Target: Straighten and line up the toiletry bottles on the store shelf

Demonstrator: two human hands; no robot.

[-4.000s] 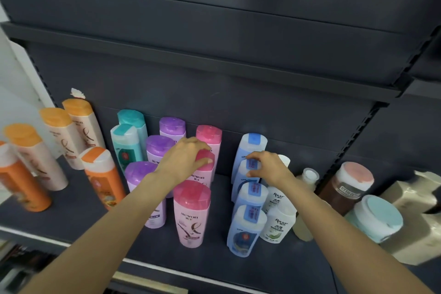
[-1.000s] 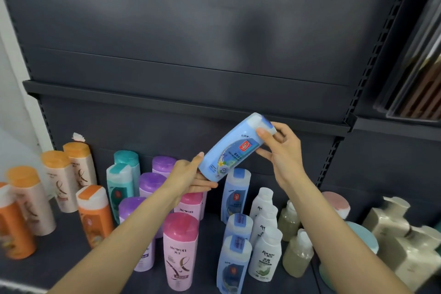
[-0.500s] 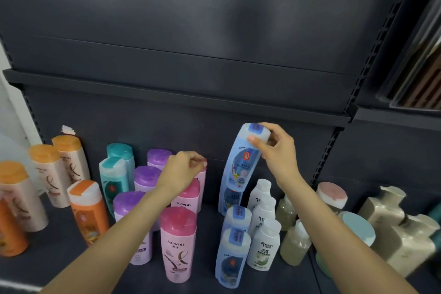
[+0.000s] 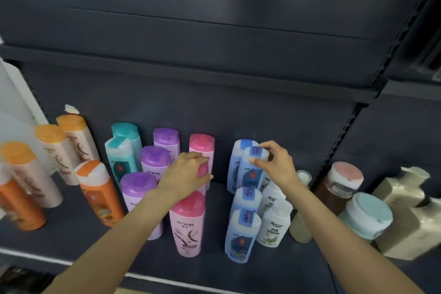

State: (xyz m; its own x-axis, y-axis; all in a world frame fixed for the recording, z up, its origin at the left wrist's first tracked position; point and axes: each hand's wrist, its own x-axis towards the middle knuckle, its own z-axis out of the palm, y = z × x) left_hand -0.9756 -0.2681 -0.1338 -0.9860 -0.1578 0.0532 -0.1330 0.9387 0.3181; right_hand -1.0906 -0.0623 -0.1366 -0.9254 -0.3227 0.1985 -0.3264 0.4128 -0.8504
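Rows of toiletry bottles stand on a dark shelf point(image 4: 71, 234). My right hand point(image 4: 278, 166) pinches the cap of a light blue bottle point(image 4: 249, 175), which stands upright second from the back in the blue row. Another blue bottle point(image 4: 239, 149) stands behind it, and two more stand in front, the nearest point(image 4: 241, 236) by the shelf edge. My left hand point(image 4: 187, 173) curls over the top of the middle pink bottle point(image 4: 204, 170), most of which is hidden. One pink bottle point(image 4: 201, 143) stands behind it and another point(image 4: 188, 222) in front.
Purple bottles point(image 4: 154, 162), teal bottles point(image 4: 121, 153) and orange-capped bottles point(image 4: 50, 150) fill the left. White bottles point(image 4: 274, 224), a brown jar point(image 4: 340, 186), a teal-lidded jar point(image 4: 365, 215) and beige bottles point(image 4: 403, 217) stand right. An upper shelf edge point(image 4: 191, 74) overhangs.
My right hand has brought the blue bottle down from a tilted hold in the air and stood it upright in the blue row. My left hand let go of it and moved onto the pink bottle.
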